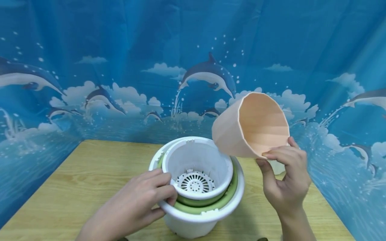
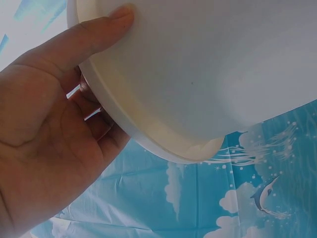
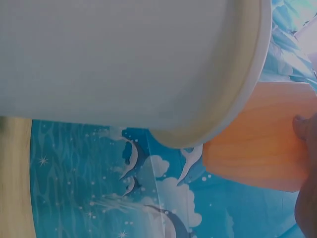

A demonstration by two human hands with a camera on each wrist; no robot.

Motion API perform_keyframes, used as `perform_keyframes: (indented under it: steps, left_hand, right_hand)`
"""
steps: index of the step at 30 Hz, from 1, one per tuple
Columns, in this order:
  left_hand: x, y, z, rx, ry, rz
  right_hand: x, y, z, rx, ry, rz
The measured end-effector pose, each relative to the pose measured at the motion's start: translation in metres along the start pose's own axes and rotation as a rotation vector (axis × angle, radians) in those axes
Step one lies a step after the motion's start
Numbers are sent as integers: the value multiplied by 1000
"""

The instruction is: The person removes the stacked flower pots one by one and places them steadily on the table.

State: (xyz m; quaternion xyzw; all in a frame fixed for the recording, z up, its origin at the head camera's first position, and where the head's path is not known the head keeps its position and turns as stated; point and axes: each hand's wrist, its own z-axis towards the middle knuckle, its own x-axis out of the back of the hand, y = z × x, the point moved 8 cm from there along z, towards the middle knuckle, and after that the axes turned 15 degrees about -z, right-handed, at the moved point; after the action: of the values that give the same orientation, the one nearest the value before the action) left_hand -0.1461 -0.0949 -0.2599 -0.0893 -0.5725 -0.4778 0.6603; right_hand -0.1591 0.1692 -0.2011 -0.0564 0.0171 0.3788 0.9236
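A stack of nested pots stands on the table, slightly below the middle of the head view. Its large white outer pot surrounds a green pot, and a smaller white pot with a slotted bottom sits innermost. My left hand grips the left side of the stack, fingers curled over the rim; in the left wrist view its thumb lies along the outer white wall. Up to the right, my right hand pinches the rim of a peach pot, tilted with its mouth facing right and toward me.
All of this is over a wooden table. Behind my right hand lies a pale item, mostly hidden. A blue curtain printed with dolphins hangs behind the table and along both sides. Small dark bits show at the bottom edge of the head view.
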Motion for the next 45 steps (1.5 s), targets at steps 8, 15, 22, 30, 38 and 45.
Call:
perform_keyframes:
  steps: [8,15,22,30,38,45]
  left_hand:
    - [0,0,0,6,-2,8]
    - [0,1,0,-8,7,14]
    - [0,1,0,1,0,14]
    - [2,4,-1,-34,36,38]
    - [1,3,-1,-29,32,35]
    - [2,3,-1,-29,39,29]
  right_hand:
    - [-2,15,-4,-24,-2,-26]
    - [-4,32,-12,-29,-7,-58]
    - [-9,39,-15,-28,-63,-99]
    - [-20,57,-29,-34,-185,-141]
    - [-35,77,-51,-2,-352,-200]
    - [-44,86,-65,-11,-432,-228]
